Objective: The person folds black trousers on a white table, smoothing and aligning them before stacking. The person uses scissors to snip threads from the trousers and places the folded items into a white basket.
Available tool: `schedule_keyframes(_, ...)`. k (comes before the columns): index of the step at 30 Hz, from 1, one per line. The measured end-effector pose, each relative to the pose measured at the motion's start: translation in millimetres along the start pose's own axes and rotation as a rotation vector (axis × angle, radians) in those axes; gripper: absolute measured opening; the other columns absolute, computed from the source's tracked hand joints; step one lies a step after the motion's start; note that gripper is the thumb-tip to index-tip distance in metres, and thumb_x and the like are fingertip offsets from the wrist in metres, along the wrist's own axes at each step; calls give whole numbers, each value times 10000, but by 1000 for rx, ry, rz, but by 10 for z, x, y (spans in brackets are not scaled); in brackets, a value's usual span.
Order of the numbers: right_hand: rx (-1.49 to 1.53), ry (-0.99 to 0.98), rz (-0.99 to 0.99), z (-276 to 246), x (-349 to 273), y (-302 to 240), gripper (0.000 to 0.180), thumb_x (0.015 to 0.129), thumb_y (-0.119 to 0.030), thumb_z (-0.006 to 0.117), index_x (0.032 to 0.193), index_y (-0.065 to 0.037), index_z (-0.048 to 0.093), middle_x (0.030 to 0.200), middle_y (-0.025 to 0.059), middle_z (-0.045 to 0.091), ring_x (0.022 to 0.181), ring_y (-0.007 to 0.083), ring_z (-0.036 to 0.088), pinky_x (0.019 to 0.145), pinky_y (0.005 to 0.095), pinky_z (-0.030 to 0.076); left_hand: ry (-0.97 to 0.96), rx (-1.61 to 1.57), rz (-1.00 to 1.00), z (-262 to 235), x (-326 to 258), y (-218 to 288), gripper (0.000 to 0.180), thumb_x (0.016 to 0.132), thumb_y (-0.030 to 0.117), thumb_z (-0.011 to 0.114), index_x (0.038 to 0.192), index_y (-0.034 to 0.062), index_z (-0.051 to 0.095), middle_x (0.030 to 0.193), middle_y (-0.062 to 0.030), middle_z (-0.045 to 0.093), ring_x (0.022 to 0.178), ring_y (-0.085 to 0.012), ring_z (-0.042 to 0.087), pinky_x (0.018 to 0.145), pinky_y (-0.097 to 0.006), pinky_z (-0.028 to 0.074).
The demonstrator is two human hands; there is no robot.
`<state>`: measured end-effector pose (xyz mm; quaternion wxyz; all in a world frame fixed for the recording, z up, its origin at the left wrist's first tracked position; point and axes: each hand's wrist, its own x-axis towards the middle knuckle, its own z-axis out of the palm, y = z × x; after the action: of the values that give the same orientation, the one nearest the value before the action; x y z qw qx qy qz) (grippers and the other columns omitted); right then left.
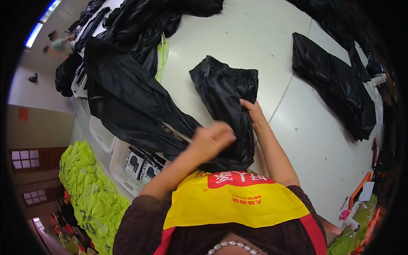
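Both hands work one black garment (227, 110) lying on the white worktop (250, 38) just in front of the person: the left hand (211, 139) is closed, pinching a bunch of its near-left edge, while the right hand (253, 111) lies open and flat on its right side, seemingly pinning the slippery cloth so it stays put. To the left a heap of black cloth (123, 97) drapes over the worktop edge above white baskets (127, 165) and yellow-green vests (91, 191), and another black piece (335, 85) lies far right, apart.
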<state>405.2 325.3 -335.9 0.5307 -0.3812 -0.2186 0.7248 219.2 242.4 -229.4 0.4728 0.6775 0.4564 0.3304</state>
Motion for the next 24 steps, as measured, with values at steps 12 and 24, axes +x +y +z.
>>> schedule_keyframes(12, -283, -215, -117, -92, -1379, 99, 449, 720, -99, 719, 1121, 12, 551, 1026, 79, 620, 942, 167, 566, 863, 290, 435, -140, 825, 335, -790, 52, 453, 428, 556, 193, 801, 852, 30, 538, 886, -115, 530, 964, -308, 497, 843, -371, 405)
schedule_keyframes(24, -1089, -737, -1101, 424, -2199, -1142, 558, 682, -167, 742, 1165, -9, 512, 1107, 155, 582, 1006, 289, 568, 850, 342, 448, 67, 1180, 797, -146, -1060, 952, 194, 602, 70, 665, 789, 75, 611, 614, -22, 380, 576, -163, 453, 613, -295, 413)
